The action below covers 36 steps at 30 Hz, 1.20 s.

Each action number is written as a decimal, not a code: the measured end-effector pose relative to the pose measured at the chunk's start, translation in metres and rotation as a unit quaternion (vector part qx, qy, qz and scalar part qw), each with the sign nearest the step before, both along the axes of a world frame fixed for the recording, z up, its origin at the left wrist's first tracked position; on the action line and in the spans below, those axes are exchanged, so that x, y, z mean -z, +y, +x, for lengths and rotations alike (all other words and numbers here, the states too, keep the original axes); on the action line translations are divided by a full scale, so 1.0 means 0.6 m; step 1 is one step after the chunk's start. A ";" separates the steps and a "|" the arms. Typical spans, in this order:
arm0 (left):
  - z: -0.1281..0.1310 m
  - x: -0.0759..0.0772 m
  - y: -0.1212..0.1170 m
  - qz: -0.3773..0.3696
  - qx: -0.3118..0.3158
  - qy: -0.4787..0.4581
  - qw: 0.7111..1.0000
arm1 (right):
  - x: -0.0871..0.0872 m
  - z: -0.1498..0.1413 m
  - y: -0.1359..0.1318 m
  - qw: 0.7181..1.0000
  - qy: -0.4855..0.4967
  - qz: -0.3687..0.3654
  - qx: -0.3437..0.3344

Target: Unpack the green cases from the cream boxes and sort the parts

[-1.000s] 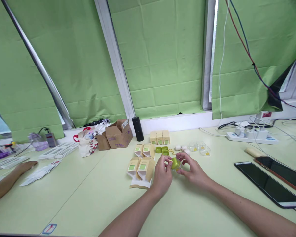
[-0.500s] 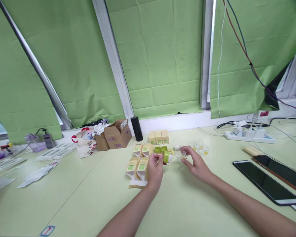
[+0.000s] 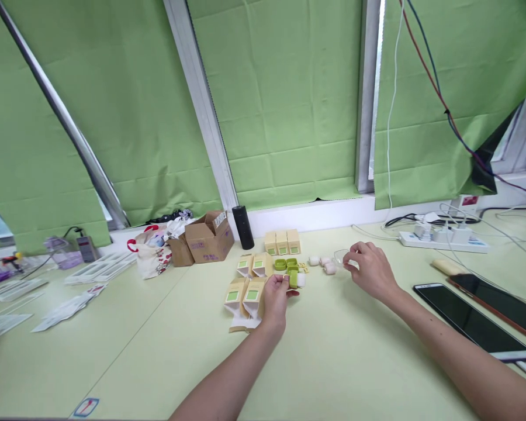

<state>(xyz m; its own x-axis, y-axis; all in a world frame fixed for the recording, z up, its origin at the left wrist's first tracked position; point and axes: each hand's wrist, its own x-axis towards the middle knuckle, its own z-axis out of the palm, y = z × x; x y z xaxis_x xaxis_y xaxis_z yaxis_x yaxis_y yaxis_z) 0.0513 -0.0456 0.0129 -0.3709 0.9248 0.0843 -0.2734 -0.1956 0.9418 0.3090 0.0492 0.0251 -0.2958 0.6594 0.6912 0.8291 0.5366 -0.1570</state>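
My left hand point(image 3: 275, 298) pinches a small green and white case point(image 3: 295, 279) just above the pale green table point(image 3: 158, 351), beside open tan cartons point(image 3: 245, 297). My right hand point(image 3: 370, 270) has reached to the right and its fingers close on a small clear plastic cup point(image 3: 341, 256). Between the hands lie two green lids point(image 3: 286, 264) and some small white pieces point(image 3: 324, 264). Three closed tan boxes point(image 3: 282, 242) stand in a row behind them.
A black cylinder point(image 3: 243, 227) and a brown cardboard box point(image 3: 209, 237) stand near the window sill. A power strip point(image 3: 442, 240) with cables lies at the right, and two phones point(image 3: 477, 323) lie near my right forearm. White packets point(image 3: 65, 309) are spread at the left.
My hands came apart: the left kept the green case and lowered it by the cartons, the right carried the clear cup to the right. Another person's arm at the left went out of view.
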 end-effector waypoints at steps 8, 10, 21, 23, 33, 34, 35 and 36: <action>0.001 -0.003 -0.004 -0.001 0.016 -0.006 1.000 | 0.026 0.014 0.029 0.995 -0.071 -0.067 0.000; 0.002 -0.005 -0.004 -0.003 0.022 -0.009 1.000 | 0.031 0.015 0.033 0.995 -0.076 -0.068 -0.002; 0.004 -0.003 -0.003 -0.008 0.025 -0.010 1.000 | 0.044 0.028 0.046 0.996 -0.074 -0.049 0.019; 0.005 -0.002 -0.003 -0.007 0.027 -0.014 1.000 | 0.046 0.030 0.048 0.996 -0.076 -0.044 0.021; 0.006 -0.002 -0.003 -0.038 0.078 -0.074 0.993 | 0.030 0.012 0.026 0.999 -0.051 0.008 0.012; 0.006 -0.002 -0.002 -0.040 0.081 -0.080 0.993 | 0.025 0.005 0.017 0.999 -0.037 0.017 -0.010; 0.006 -0.001 -0.001 -0.042 0.084 -0.085 0.992 | 0.021 -0.003 0.008 0.999 -0.020 0.025 -0.035; 0.006 0.000 -0.001 -0.044 0.086 -0.088 0.991 | 0.018 -0.011 -0.001 0.997 -0.005 0.032 -0.065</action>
<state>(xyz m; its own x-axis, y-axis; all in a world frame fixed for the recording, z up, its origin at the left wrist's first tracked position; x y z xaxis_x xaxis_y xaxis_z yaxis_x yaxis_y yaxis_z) 0.0550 -0.0461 0.0131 -0.2081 0.9768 -0.0507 -0.4579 -0.0515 0.8875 0.3023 0.0485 0.0141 -0.3829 0.5698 0.7271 0.7526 0.6489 -0.1122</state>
